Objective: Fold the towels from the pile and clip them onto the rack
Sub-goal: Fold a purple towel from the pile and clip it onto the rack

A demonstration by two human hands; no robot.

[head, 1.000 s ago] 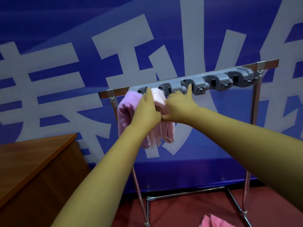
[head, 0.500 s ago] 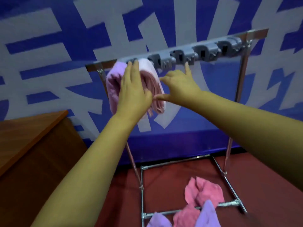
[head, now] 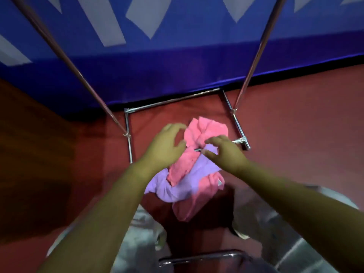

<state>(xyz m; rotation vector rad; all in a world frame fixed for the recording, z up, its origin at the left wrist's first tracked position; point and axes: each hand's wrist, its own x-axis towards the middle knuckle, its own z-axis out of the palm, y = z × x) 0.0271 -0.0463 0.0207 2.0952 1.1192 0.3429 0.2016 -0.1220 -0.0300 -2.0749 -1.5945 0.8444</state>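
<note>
- At the far left, a brown wooden desk (head: 29, 146) shows only as a dark side panel.
- Two slanted chrome rack poles (head: 65, 56) rise from a chrome tube base frame (head: 129, 152) on the red floor (head: 295, 125).
- Two bare hands reach down over the pile, one on each side.
- The left hand (head: 164, 148) hovers with fingers spread and loosely curved, holding nothing; its fingertips are just beside the pink cloth's left edge.
- The pile of crumpled pink and lilac terry towels (head: 189, 174) lies on the floor across the base frame's front bar; three pink patches and two lilac ones show, but the number of towels cannot be told.
- The right hand (head: 224, 154) is over the lilac cloth, fingers curved; whether its grip touches cloth cannot be told.
- A blue banner with pale shapes (head: 177, 46) fills the background.
</note>
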